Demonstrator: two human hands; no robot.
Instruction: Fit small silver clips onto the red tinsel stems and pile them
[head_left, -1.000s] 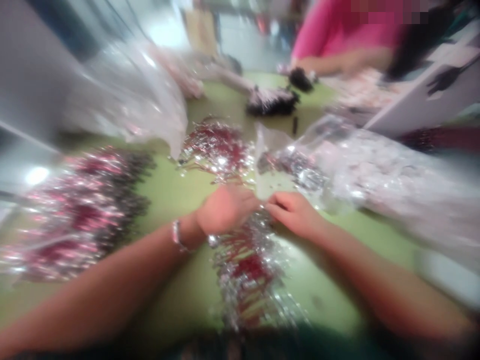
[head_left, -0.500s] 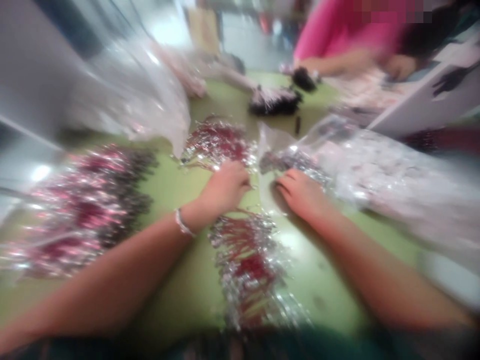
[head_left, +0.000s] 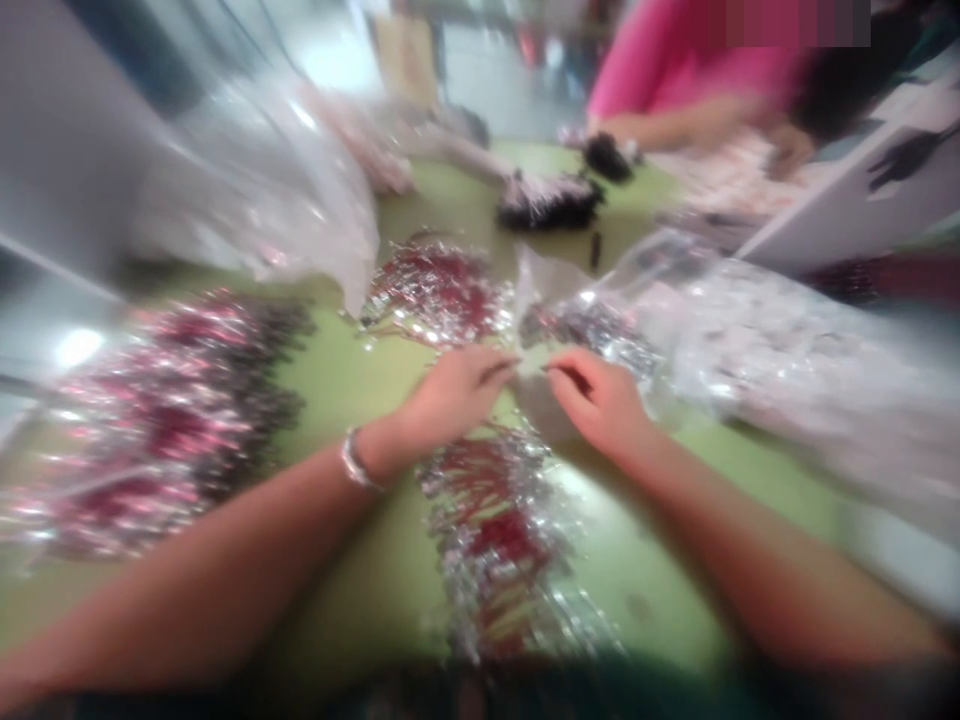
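My left hand (head_left: 461, 392) is pinched closed over the middle of the table, its fingertips pointing right. Facing it a short gap away, my right hand (head_left: 596, 395) is also pinched closed. What either hand holds is too small and blurred to make out. Below them lies a row of red strands with shiny silvery ends (head_left: 502, 540). A similar red and silver heap (head_left: 442, 285) sits just beyond my left hand. Close to my right hand, small silvery pieces (head_left: 607, 330) lie at the mouth of a clear plastic bag (head_left: 780, 330).
A large pile of pink and silver strands with dark ends (head_left: 172, 430) covers the left side of the green table (head_left: 337, 590). Behind are another plastic bag (head_left: 300, 190) and a black-tipped bundle (head_left: 551, 205). Across the table, a person in a pink top (head_left: 652, 60) handles pale pieces.
My left hand went to the near edge of the far red heap, then came back slightly. My right hand moved to the silvery pieces and returned toward the left hand.
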